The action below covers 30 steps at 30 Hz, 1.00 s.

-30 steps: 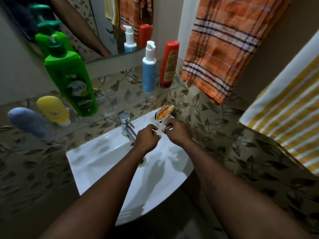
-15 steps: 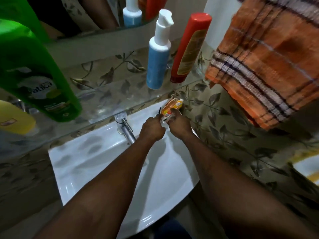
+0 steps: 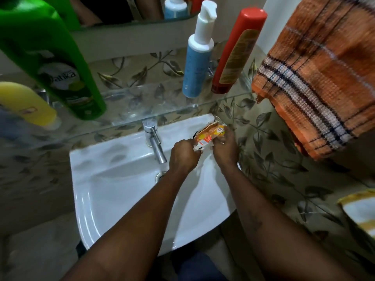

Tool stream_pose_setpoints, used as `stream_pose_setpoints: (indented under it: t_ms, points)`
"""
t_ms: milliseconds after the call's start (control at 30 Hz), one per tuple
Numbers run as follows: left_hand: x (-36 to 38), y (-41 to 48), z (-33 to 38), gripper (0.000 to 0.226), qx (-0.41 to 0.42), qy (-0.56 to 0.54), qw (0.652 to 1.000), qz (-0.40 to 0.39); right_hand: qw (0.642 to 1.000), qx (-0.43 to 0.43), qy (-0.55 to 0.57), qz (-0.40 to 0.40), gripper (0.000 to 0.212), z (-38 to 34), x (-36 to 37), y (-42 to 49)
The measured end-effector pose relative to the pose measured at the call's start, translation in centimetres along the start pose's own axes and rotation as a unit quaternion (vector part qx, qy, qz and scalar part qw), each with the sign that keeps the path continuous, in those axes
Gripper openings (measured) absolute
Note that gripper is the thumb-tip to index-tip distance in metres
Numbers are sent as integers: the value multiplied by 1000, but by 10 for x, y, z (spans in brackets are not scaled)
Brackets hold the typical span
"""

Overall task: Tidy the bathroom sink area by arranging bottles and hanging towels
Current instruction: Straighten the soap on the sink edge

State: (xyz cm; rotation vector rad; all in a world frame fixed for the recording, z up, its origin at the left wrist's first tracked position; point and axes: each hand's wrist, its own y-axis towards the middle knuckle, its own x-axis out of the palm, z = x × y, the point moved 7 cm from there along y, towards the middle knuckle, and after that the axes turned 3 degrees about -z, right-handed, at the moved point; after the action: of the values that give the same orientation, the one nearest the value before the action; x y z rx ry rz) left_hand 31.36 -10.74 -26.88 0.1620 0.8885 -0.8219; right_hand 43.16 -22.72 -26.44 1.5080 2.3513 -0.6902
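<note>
Over the sink (image 3: 113, 191), both hands' grip still holds the wrapper (image 3: 209, 136), now closer.

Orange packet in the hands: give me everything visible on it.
The packet is a small orange-yellow wrapper, seemingly thin plastic or paper, with a white printed label patch and red marks; the text is too small to read. It looks crumpled, with a whitish, ragged lower end. It lies tilted over the sink's back right corner, right of the tap. The left hand pinches its lower end and the right hand holds its upper right side. Whether it touches the sink cannot be told.
</note>
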Motion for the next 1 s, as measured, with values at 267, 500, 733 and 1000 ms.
stream_pose_setpoints:
  t_ms: [267,500,733,1000]
  points:
    - [-47,-97,-18,36,17,-88,995,45,996,8,50,78,29,1,-39,-43]
    - [-116,-202,-107,24,6,-171,979,112,999,-18,41,26,15,-36,12,-197]
    - [-161,-295,-248,18,-144,-227,946,182,993,-48,25,-101,18,-36,114,-322]
    - [-173,-412,-379,12,-313,-247,866,304,963,-79,-82,-245,30,1,254,-405]
